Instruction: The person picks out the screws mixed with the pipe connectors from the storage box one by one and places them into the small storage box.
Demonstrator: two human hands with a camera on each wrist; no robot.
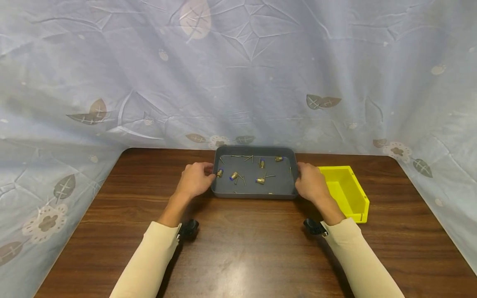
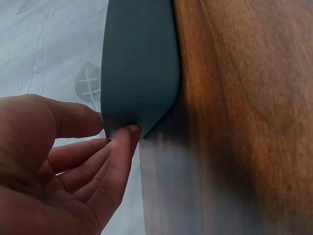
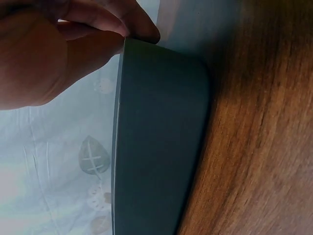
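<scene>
A shallow grey tray (image 1: 253, 195) lies on the table near the curtain, several brass fittings with blue collars (image 1: 233, 176) and several thin screws (image 1: 270, 176) scattered inside it. At its left end my left hand (image 1: 195, 179) holds the tray wall, thumb at the rim and fingers against the outside. My right hand (image 1: 312, 181) holds the opposite end in much the same way. In the left wrist view, fingertips (image 2: 133, 131) press the outer wall near a corner. The right wrist view shows the thumb at the rim and fingers (image 3: 142, 24) along the tray's end.
Right of the tray, partly behind my right forearm, stands a yellow plastic bin (image 1: 346, 190). The brown wood-grain table (image 1: 238, 248) extends toward me and to both sides. A pale patterned curtain (image 1: 238, 82) hangs close behind the tray and along the table's sides.
</scene>
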